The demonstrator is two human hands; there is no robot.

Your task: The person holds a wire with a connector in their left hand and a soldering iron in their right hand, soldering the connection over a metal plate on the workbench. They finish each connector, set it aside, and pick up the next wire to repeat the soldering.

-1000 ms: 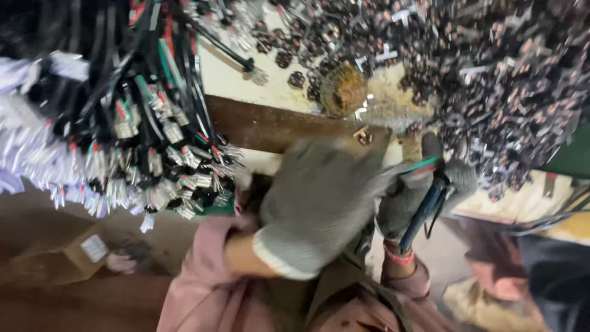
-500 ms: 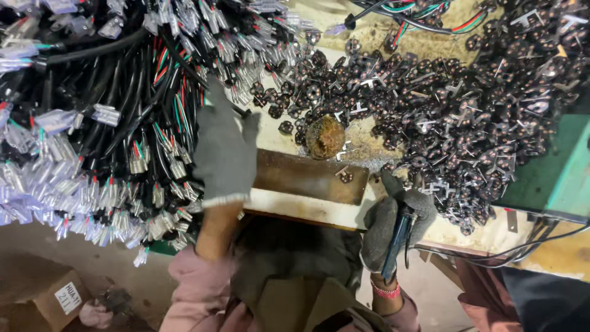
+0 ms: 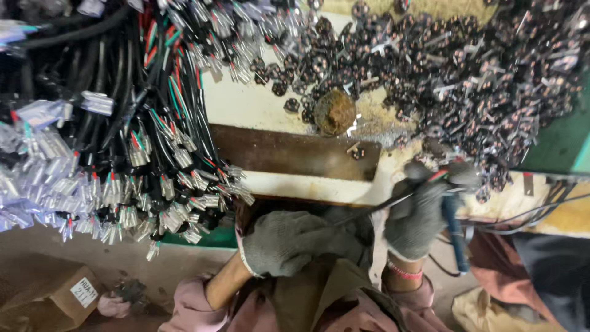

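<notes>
My left hand (image 3: 289, 243), in a grey knit glove, sits low by my lap with its fingers curled around the end of a thin black cable (image 3: 375, 206). The cable runs up and right to my right hand (image 3: 418, 215). That hand, also in a grey glove, is closed on a blue-handled hand tool (image 3: 456, 237), whose handle hangs down below the fist. Red and green wire ends show at the top of the right fist. Both hands are just below the front edge of the bench.
A thick bundle of black cables with metal terminals (image 3: 123, 154) hangs over the bench's left side. A heap of small dark metal parts (image 3: 467, 80) covers the upper right. A rusty round lump (image 3: 335, 112) lies above a brown metal plate (image 3: 295, 154). A cardboard box (image 3: 49, 295) sits lower left.
My left hand has come down from the cable bundle to my lap with a black cable. My right hand has risen a little with the tool.
</notes>
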